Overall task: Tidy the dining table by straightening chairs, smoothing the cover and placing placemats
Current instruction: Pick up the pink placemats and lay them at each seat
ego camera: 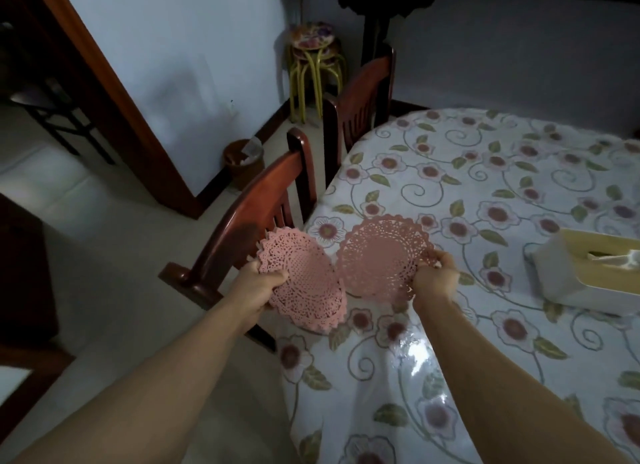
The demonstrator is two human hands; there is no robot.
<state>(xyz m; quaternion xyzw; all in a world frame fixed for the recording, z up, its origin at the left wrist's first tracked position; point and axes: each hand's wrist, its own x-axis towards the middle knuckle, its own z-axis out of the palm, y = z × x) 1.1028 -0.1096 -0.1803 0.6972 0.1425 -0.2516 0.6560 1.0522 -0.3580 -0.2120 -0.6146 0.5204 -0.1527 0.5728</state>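
Observation:
My left hand (pixel 258 285) grips a small stack of pink lace placemats (pixel 304 283) by its left edge, tilted above the table's near-left edge. My right hand (pixel 434 278) pinches the right rim of a single pink lace placemat (pixel 379 255), held just above the floral table cover (pixel 485 193). The two mats nearly touch in the middle. A dark wooden chair (pixel 249 214) stands against the table directly behind the stack, and a second wooden chair (pixel 360 103) stands farther back along the same side.
A beige tissue box (pixel 588 276) sits on the table at the right. Stacked floral stools (pixel 313 61) stand in the far corner, with a brown waste bin (pixel 242 162) by the wall. A wooden door frame (pixel 114 96) runs along the left, above pale tiled floor.

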